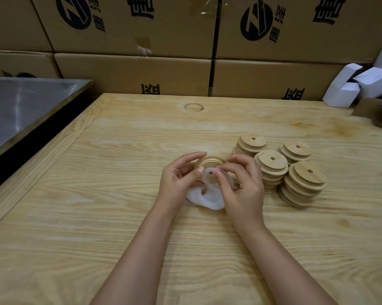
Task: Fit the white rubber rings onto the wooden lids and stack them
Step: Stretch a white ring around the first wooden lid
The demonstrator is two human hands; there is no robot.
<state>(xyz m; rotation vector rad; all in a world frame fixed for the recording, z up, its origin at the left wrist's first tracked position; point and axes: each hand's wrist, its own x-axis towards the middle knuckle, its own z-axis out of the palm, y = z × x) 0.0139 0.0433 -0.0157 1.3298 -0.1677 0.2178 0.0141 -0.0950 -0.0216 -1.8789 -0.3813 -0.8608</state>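
Wooden table (97, 216), left hand (179, 179) gripping a wooden lid (209, 162), right hand (244, 186) pinching the white rubber ring (207, 180) against it.

**Pale wood, white rubber, brown card**

The counter (97, 216) is light yellow with wavy brown grain. The lids (306, 177) are tan, each with a dark dot. The rings (209, 199) are milky white. Cartons (130, 69) are brown with black print, boxes (344, 93) white, the sheet (20, 106) grey.
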